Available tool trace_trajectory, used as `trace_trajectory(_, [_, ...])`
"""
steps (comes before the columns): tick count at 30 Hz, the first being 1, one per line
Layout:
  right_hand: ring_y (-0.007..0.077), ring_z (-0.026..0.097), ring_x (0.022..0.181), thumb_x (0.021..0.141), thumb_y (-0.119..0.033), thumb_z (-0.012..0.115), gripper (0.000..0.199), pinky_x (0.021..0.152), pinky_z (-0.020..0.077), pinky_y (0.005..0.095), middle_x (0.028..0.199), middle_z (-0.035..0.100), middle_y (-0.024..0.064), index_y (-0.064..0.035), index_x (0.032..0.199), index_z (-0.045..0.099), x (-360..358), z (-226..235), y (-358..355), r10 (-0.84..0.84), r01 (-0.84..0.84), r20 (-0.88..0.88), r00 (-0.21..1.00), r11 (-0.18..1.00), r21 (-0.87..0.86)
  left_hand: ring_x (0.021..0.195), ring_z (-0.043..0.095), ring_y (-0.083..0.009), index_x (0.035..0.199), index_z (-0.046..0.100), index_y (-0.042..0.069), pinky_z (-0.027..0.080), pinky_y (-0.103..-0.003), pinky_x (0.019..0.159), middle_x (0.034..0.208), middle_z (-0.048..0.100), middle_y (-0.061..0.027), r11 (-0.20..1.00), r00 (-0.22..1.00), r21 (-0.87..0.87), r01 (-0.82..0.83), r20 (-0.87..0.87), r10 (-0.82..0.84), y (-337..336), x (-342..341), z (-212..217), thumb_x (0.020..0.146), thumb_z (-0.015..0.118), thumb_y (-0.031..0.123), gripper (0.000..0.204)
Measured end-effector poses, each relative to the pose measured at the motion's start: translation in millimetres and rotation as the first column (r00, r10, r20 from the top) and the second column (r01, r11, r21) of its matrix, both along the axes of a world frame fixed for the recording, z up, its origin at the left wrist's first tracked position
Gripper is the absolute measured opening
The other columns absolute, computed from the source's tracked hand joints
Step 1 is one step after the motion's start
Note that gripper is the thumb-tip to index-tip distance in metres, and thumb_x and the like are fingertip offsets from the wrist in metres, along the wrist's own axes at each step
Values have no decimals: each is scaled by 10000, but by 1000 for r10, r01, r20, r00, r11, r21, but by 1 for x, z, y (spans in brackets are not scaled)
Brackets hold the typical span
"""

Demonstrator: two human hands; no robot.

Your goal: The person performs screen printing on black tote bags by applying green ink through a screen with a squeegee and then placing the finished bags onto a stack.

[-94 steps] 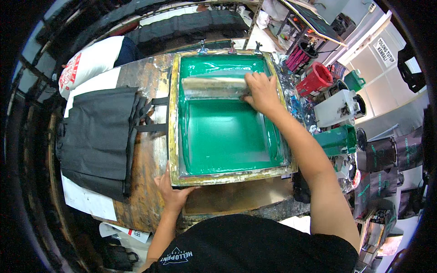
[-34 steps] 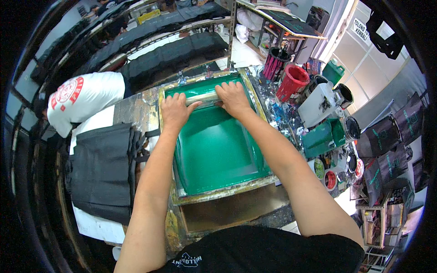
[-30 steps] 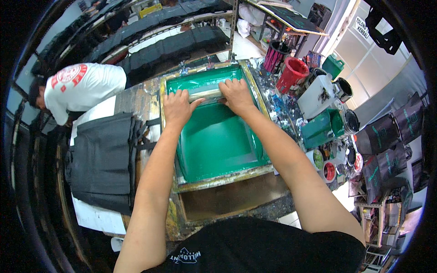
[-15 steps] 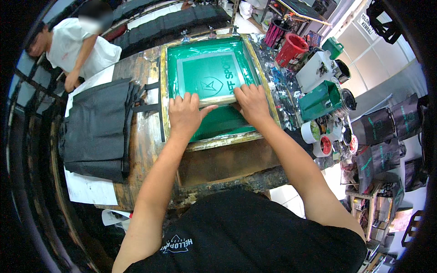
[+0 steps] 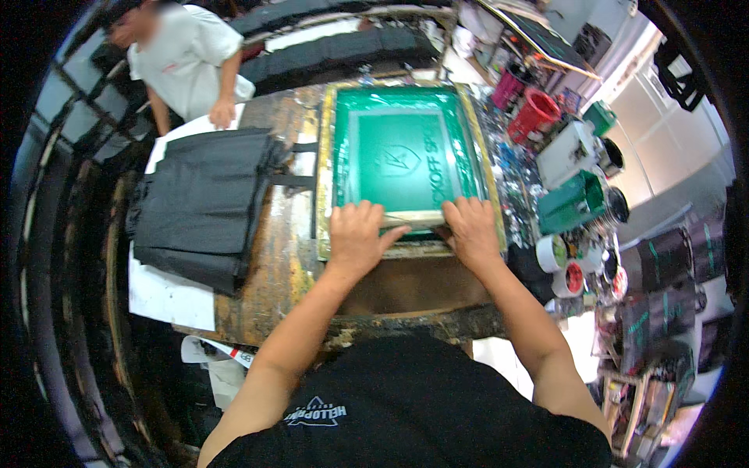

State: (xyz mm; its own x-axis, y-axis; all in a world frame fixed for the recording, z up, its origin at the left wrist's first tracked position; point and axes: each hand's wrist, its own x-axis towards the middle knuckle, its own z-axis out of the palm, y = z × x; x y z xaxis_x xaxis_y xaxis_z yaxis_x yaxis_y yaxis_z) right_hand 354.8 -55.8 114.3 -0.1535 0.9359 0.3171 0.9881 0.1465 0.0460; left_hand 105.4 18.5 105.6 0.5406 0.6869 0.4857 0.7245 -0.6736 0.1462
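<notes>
A screen-printing frame (image 5: 328, 140) lies on the worktable, its mesh (image 5: 390, 183) coated in green ink around a shield emblem and lettering. Across the near part of the mesh lies a squeegee (image 5: 411, 219) with a pale wooden handle. My left hand (image 5: 357, 238) grips its left end, and my right hand (image 5: 473, 234) grips the right end, fingers over the far side and thumbs toward me. The blade under the handle is hidden. Black straps (image 5: 292, 181) stick out from beneath the frame's left side.
Black fabric bags (image 5: 201, 207) are stacked left on white paper (image 5: 172, 296). Ink tubs stand on the right, among them a red bucket (image 5: 534, 115) and a green container (image 5: 571, 201). A person in a white shirt (image 5: 187, 66) stands at the far left.
Both hands have drawn the squeegee toward me, down to the near edge of the mesh. The view has shifted, and the person at the far left has a hand by the bag stack.
</notes>
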Motion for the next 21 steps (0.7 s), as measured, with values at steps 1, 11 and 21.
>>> trace_trajectory(1, [304,573,1039,795,-212,856,491,904,408,463,1048,592,85,-114,1227,642,-6,9,-2,1,-1,-43,999,1000,-13,963,584,-323,1082,657,76,433,-486,873,1016,594,-116,998,997,18,55,57,-56,-2,-9,3,880,758,625,594])
trace_trajectory(11, [309,538,1271,737,-94,788,595,1165,250,646,1240,582,111,-158,1317,675,-34,-19,-37,-33,62,-180,983,986,157,1235,482,-365,1427,634,77,358,-537,1086,1296,534,-152,888,928,-291,-355,1,372,-30,-115,-57,698,903,660,972])
trace_trajectory(21, [303,563,1215,697,-78,774,591,1140,287,625,1205,624,83,-186,1274,704,-22,-7,-30,0,23,-267,964,996,84,1160,522,-294,1265,779,174,357,-476,1009,1174,614,-69,919,932,-251,-303,124,341,-27,-113,-45,580,982,443,763])
